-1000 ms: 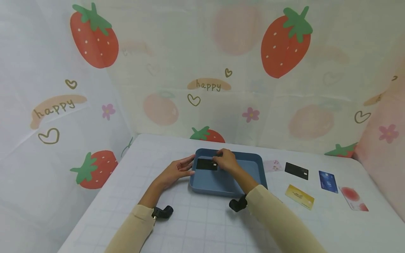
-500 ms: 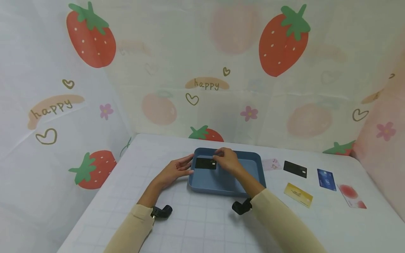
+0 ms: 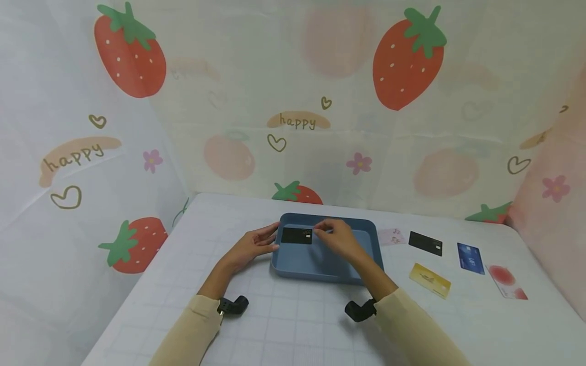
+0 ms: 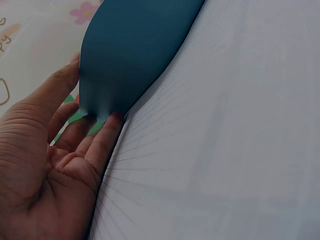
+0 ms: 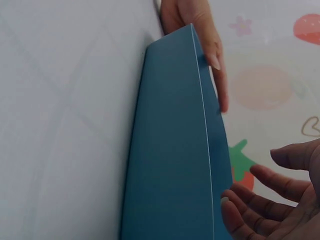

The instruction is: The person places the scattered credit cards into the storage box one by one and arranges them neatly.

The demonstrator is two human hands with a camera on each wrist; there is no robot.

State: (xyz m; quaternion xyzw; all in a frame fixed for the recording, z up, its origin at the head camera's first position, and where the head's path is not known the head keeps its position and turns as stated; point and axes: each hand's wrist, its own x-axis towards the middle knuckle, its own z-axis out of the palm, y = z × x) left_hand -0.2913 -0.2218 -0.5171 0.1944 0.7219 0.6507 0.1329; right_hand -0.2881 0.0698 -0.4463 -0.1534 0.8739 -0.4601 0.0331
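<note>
A black bank card (image 3: pixel 296 235) lies flat in the far left part of a blue tray (image 3: pixel 320 278) in the head view. My left hand (image 3: pixel 249 249) touches the tray's left side, its fingers fairly straight against the outer wall. In the left wrist view that hand (image 4: pixel 60 165) reaches the tray's corner (image 4: pixel 130 55) with thumb and fingertips. Just right of the card, above the tray floor, hovers my right hand (image 3: pixel 339 239). Seen from the right wrist, this hand (image 5: pixel 280 200) has loosely bent fingers with nothing between them.
Right of the tray lie a pale pink card (image 3: pixel 390 237), another black card (image 3: pixel 426 243), a yellow card (image 3: pixel 430 280), a blue card (image 3: pixel 470 258) and a white-and-red card (image 3: pixel 506 282). A strawberry-printed cloth (image 3: pixel 256 66) stands behind the white table (image 3: pixel 293 325).
My right hand has let go of the black card and drawn back slightly to the right. The card stays in the tray. The left hand keeps its place at the tray's side.
</note>
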